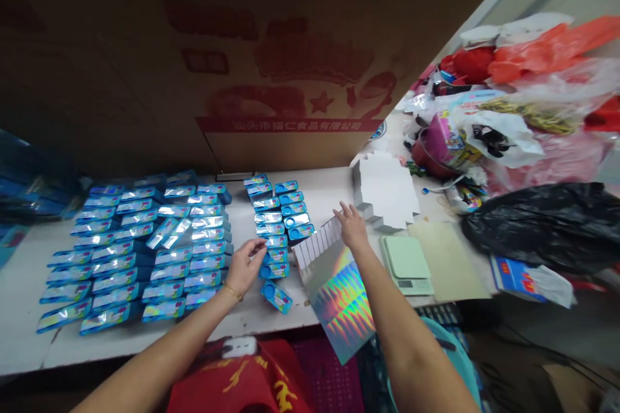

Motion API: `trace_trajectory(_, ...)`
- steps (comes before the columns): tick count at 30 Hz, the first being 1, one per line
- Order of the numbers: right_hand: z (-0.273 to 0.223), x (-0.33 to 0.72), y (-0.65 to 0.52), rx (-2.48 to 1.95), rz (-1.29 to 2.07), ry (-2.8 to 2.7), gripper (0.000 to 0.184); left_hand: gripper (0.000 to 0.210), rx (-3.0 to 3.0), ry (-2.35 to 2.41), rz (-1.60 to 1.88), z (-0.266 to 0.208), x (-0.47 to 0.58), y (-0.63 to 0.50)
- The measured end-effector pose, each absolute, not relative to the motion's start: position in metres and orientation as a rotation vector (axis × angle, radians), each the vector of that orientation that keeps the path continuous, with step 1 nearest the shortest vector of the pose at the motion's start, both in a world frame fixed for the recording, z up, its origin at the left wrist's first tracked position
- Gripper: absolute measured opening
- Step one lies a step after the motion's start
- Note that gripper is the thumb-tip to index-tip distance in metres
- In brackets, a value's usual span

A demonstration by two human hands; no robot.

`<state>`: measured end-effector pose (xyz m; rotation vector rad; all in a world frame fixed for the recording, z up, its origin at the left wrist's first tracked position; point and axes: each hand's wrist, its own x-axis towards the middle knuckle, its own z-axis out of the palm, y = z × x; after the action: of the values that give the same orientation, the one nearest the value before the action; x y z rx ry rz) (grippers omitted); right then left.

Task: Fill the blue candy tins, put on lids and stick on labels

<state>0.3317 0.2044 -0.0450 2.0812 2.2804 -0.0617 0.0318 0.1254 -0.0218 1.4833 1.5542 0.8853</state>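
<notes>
My left hand (246,264) has its fingertips pinched at the left end of a small blue box (277,242) in the short double column of such boxes. One loose blue box (276,297) lies slanted in front of that column. My right hand (352,227), fingers apart, touches the upper right corner of a shiny rainbow-silver card sheet (341,293). White tabs (317,244) line the sheet's far edge, and its near end hangs past the table edge. Just beyond my right hand is a stack of white die-cut card (387,190).
Rows of blue boxes (208,232) cover the table's left side. A large brown carton (290,97) stands behind. A pale green scale (405,261) sits on the right, near a black plastic bag (537,222) and heaped bags (547,87). Below is a teal tub (460,355).
</notes>
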Motion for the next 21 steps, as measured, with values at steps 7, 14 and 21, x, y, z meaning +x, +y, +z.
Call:
trace_trajectory(7, -0.021, 0.376, 0.214, 1.82, -0.298, 2.203, 0.023, 0.024, 1.709, 1.46, 0.776, 0.018, 0.041, 0.12)
trace_trajectory(14, 0.131, 0.354, 0.158, 1.616, -0.49, 2.636, 0.02, 0.05, 2.317, 1.015, 0.8, 0.107, 0.105, 0.125)
trace_trajectory(21, 0.207, 0.318, 0.13, 1.801, -0.766, 3.115, 0.019, 0.027, 2.068, 0.923, 0.725, 0.165, 0.129, 0.14)
